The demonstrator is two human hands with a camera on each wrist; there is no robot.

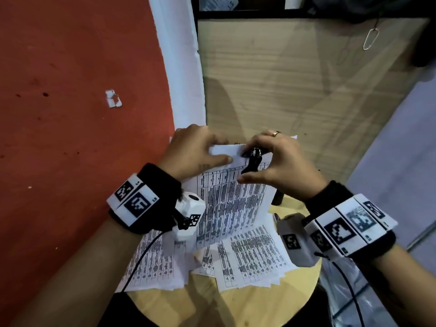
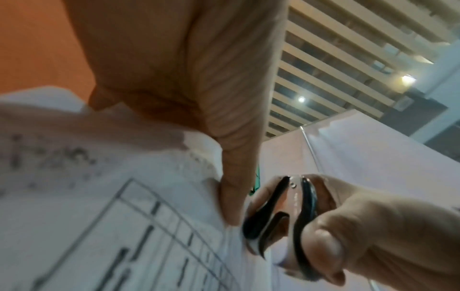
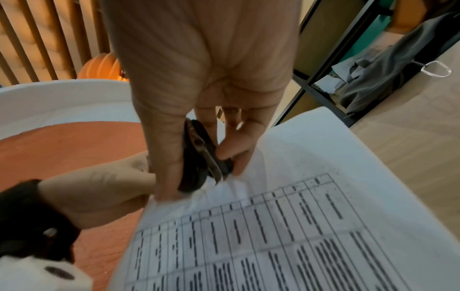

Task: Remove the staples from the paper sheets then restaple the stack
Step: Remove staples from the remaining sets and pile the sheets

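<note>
Head view: above the round wooden table's (image 1: 236,303) far edge, the left hand (image 1: 193,149) pinches the lifted white printed sheets (image 1: 233,204) at their top edge; the right hand (image 1: 280,161) squeezes a black-and-chrome claw staple remover (image 1: 252,161) there. Loose sheets (image 1: 254,260) cover the table.

Left-wrist view: the remover's chrome claws (image 2: 278,216) meet the paper beside the left thumb (image 2: 234,187).

Right-wrist view: right thumb (image 3: 169,157) and fingers (image 3: 239,149) clamp the remover.
</note>
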